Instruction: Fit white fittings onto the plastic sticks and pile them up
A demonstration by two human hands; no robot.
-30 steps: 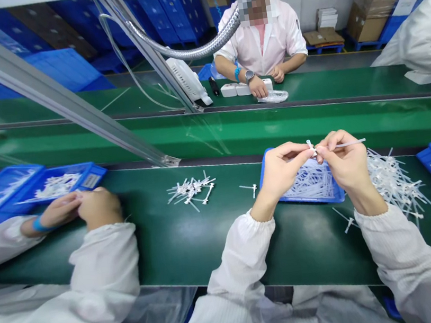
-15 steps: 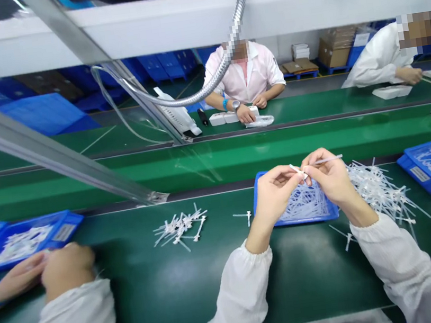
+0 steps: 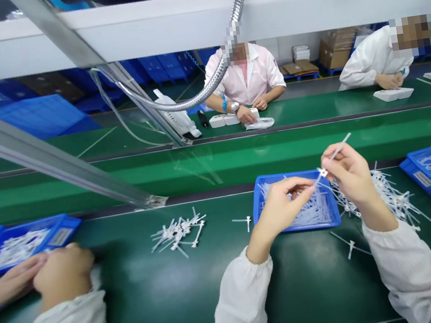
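Over a blue tray (image 3: 259,203) of loose white strips, both my hands meet on one white cable tie (image 3: 340,146) with a small white clip (image 3: 322,172) around its middle. My left hand (image 3: 284,208) pinches the tie's lower end between thumb and finger. Closed at the clip and along the upper part is my right hand (image 3: 348,172); the tie's tip sticks out up and to the right. Beneath my right hand and wrist spreads a pile of ties with clips (image 3: 392,193). One more tie with a clip (image 3: 351,245) lies left of my right sleeve.
To the left are a small heap of ties with clips (image 3: 179,232) and a single one (image 3: 248,221). Another blue tray (image 3: 427,182) stands at right. A co-worker's hands (image 3: 60,269) are at far left, near blue trays (image 3: 66,225). A metal post (image 3: 79,164) slants across.
My hands have moved apart a little, the right one up and to the right. The tie, level before, now slants up to the right, with the clip showing between my hands.
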